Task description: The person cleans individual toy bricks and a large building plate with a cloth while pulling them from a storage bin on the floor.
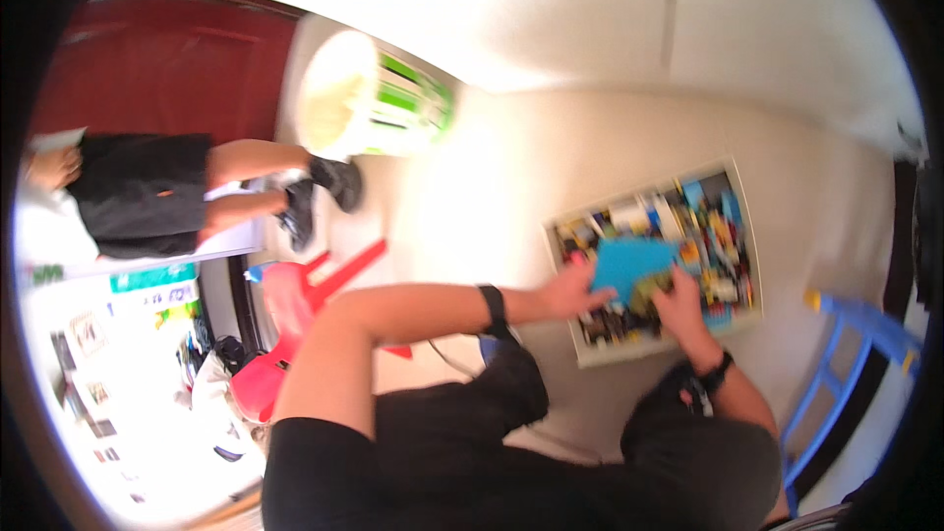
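Note:
A shallow pale bin [758,265] on the floor in front of me holds many small mixed pieces [719,236] in several colours, blurred, perhaps toy building bricks. Over the bin, my left hand [579,293] grips the left edge of a flat blue plate [627,262]. My right hand [678,302] is at the plate's lower right, its fingers on a small olive-green piece [649,291] that lies against the plate. Whether that piece is joined to the plate I cannot tell.
A red plastic chair [287,310] stands left of me, a blue metal frame [833,376] at the right. Beyond are a white and green bucket [405,103] and a dark red door [169,66]. Another person [147,192] in black shorts is at the left. A pale wall [590,15] bounds the floor.

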`<control>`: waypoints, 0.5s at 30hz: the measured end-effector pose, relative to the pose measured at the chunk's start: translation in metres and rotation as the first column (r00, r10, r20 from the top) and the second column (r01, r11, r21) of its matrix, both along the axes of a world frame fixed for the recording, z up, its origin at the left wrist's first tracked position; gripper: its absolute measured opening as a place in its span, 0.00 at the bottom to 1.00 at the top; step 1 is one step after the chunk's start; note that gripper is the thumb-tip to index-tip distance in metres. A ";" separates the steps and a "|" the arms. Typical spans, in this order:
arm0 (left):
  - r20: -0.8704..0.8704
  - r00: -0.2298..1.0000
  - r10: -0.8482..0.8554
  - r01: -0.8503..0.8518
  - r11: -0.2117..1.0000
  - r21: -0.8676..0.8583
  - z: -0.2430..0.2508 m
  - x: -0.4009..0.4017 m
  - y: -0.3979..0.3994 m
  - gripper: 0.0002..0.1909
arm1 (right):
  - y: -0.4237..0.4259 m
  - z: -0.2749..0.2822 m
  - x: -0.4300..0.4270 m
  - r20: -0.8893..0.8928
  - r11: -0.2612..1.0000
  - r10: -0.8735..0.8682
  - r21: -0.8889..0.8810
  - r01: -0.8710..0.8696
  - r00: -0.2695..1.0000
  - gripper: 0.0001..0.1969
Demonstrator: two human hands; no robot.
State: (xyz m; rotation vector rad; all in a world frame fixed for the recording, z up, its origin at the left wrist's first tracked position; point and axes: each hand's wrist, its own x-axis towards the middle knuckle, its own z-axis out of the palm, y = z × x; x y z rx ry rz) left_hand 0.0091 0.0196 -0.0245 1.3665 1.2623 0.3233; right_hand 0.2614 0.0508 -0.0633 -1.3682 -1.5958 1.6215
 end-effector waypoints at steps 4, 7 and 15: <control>0.045 0.996 0.074 -0.062 0.971 -0.230 0.002 -0.004 0.013 0.16 | 0.018 -0.004 0.024 0.170 0.936 0.201 0.259 -0.240 0.965 0.18; 0.099 0.988 0.118 -0.110 0.990 -0.086 -0.009 -0.036 0.012 0.15 | 0.019 -0.024 0.005 0.309 0.906 0.243 0.266 -0.329 0.919 0.20; 0.248 0.941 0.229 -0.279 0.941 0.192 -0.027 -0.052 0.035 0.19 | 0.045 0.001 -0.009 0.124 0.876 0.433 0.176 -0.449 0.893 0.14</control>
